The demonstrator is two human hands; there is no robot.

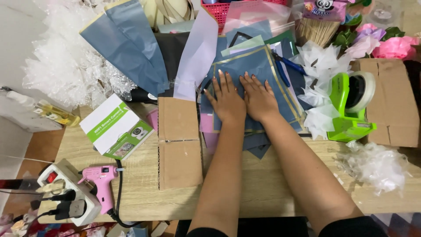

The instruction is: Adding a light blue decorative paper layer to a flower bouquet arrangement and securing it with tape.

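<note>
both hands lie flat, palms down, on the dusty blue wrapping sheet with a thin gold border (pixel 267 66) — the left hand (pixel 228 102) and the right hand (pixel 258 100) side by side, thumbs nearly touching, fingers spread and pointing away from the body, holding nothing. it looks like they press the sheet to keep it smooth and still on its stack of other coloured sheets. that blue sheet is the landmark, in the middle of the light wooden table (pixel 263 184).

just left of the sheet a flattened brown cardboard piece (pixel 179 142) lies lengthwise, and further left sits a white and green printed box (pixel 116 126). well left and towards the near edge, a pink hot glue gun (pixel 100 181) rests by a white power strip (pixel 66 193), its cord plugged in and within reach. just right of the sheet, white folded tissue pieces (pixel 318 87) pile up, then a bright green tape dispenser (pixel 351 107) — handy to the right hand. blue-handled pliers (pixel 285 68) lie on the sheet's far right corner. beyond the sheet, longer grey-blue wrapping paper strips (pixel 127 44) fan out.
</note>
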